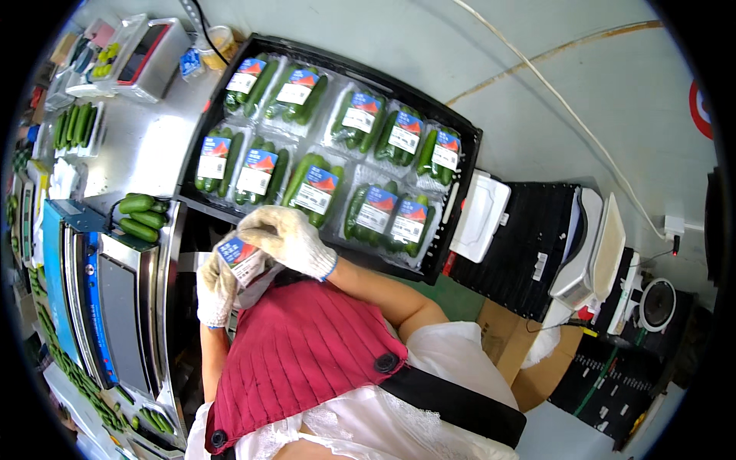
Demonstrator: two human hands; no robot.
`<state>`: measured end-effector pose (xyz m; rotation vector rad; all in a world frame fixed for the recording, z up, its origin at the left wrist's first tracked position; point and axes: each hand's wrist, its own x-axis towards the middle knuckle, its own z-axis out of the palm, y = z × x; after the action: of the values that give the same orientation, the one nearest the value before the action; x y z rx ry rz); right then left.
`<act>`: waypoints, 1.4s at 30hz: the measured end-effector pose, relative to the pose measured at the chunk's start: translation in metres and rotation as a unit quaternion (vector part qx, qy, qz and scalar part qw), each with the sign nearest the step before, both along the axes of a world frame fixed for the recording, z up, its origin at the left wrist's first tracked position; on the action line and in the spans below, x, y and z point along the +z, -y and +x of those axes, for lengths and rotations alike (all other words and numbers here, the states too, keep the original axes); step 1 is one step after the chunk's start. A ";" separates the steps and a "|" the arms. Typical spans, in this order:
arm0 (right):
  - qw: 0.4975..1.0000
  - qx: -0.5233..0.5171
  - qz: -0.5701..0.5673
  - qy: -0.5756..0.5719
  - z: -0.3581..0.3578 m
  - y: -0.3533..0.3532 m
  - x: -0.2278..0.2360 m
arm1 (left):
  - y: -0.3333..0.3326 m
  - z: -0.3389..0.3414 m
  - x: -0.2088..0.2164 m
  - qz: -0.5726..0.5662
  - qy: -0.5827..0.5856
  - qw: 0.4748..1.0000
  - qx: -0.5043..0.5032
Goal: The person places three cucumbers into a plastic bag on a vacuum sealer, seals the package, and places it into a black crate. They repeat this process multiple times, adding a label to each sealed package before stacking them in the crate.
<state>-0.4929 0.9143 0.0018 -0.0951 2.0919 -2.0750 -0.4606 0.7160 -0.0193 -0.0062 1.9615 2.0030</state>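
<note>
In white knitted gloves, both my hands meet in front of my maroon apron (307, 337). My left hand (217, 290) is closed on the side of a printed label (241, 259) in blue, red and white. A pale strip runs behind the label, partly hidden by the gloves. My right hand (290, 239) is pinched at the label's upper edge; its fingertips are partly covered. Just beyond my hands, a black crate (452, 230) holds two rows of clear-wrapped cucumber packs (314, 188). The visible packs carry the same kind of label.
Left of the crate stands a steel table (126, 157) with loose cucumbers (142, 218), a tray of cucumbers (75, 126) and plastic bins (146, 65). A wrapping machine (123, 314) sits nearer me. To the right are stacked black crates (514, 238), a white scale (580, 257) and a cardboard box (506, 335).
</note>
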 end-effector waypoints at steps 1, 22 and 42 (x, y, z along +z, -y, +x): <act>1.000 -0.007 -0.016 0.025 -0.001 0.003 -0.001 | 0.006 -0.002 0.002 -0.009 0.012 1.000 -0.015; 0.962 0.168 0.103 -0.187 0.038 0.227 -0.044 | 0.189 0.123 -0.016 0.110 0.104 0.970 0.192; 0.764 0.425 0.434 -0.218 0.058 0.347 -0.096 | 0.270 0.153 -0.136 0.182 0.195 0.829 0.491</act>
<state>-0.4345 0.5677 -0.0938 -1.1969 2.3381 -0.4960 -0.3075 0.4458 -0.1551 -1.4742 1.3484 2.6075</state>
